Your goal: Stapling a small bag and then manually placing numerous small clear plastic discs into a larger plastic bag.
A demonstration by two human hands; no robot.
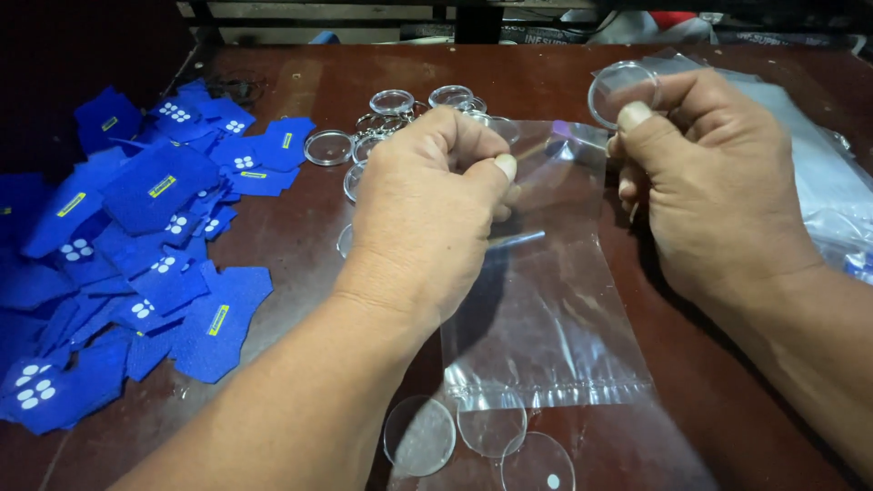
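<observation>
My left hand (pixel 427 214) is closed over the upper edge of a clear plastic bag (pixel 546 309) that lies on the dark brown table (pixel 709 400), thumb and fingers pinching its open end. My right hand (pixel 705 177) holds a clear round plastic disc (pixel 622 91) between thumb and forefinger, raised just above and to the right of the bag's mouth. Three flat clear discs (pixel 486 436) lie below the bag's sealed bottom, near the table's front edge.
A pile of blue fabric pieces (pixel 136 245) with yellow labels and white dots covers the table's left side. Several clear round shells and metal rings (pixel 400 118) lie behind my left hand. More clear plastic bags (pixel 827 182) are stacked at the right.
</observation>
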